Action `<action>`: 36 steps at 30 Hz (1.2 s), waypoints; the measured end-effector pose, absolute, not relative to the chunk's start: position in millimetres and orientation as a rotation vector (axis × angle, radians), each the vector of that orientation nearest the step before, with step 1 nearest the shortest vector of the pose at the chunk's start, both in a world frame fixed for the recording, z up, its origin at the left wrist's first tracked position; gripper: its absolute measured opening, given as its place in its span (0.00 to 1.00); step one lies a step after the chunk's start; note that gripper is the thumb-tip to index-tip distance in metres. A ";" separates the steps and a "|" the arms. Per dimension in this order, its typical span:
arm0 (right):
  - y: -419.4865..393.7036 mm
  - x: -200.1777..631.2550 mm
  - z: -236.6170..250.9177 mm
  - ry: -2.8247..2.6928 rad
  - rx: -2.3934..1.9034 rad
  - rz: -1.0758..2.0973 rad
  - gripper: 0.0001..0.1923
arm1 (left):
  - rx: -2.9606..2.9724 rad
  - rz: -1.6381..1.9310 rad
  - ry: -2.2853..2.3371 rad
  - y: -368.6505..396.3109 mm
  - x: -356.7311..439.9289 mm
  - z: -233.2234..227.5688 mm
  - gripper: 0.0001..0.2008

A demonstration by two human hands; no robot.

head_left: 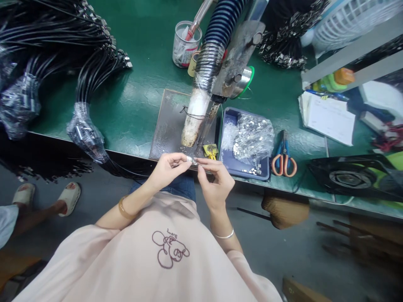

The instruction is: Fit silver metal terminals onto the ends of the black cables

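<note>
A small silvery-white piece (194,162) is pinched in the fingertips of the bare left hand (169,170) and bare right hand (217,182). Light, even pressure is advised for steadiness.

One left hand (167,168), one right hand (218,181), one orange-handled cutter (284,141), one blue tray (229,162), one ribbed hose (218,35), one wire spool (242,86), two sandals (74,199), two bangles (124,208)

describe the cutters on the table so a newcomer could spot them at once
On the green table, find the blue tray by the right hand. The cutters lie just right of it, tips toward the table's far side. Their orange looped handles set them apart from the tray and the black fan farther right.
</note>
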State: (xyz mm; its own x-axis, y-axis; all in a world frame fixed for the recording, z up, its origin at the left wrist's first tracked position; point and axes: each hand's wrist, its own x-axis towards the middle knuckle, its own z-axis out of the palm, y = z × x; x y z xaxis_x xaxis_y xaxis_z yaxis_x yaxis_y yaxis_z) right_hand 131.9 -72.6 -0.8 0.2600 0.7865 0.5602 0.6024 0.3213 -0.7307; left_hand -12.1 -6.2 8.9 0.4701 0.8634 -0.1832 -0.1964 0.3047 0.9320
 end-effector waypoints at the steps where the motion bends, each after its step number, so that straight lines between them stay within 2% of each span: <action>1: -71.7 131.9 -0.3 -1.466 -1.363 0.161 0.08 | 1.023 0.810 0.799 -5.8 -11.8 8.6 0.12; 8: -66.2 133.5 0.6 -1.632 -1.342 -0.085 0.10 | 1.017 0.849 0.826 -3.4 -5.9 10.0 0.14; 13: -64.1 134.9 0.0 -1.670 -1.339 -0.144 0.11 | 1.023 0.862 0.864 -2.0 -2.0 12.9 0.14; 32: -64.1 138.9 5.6 -1.623 -1.404 -0.052 0.07 | 1.093 0.779 0.898 -2.9 -2.6 16.9 0.10; 36: -64.6 138.6 5.4 -1.449 -1.433 0.085 0.06 | 1.073 0.799 0.910 -4.0 -3.0 14.2 0.09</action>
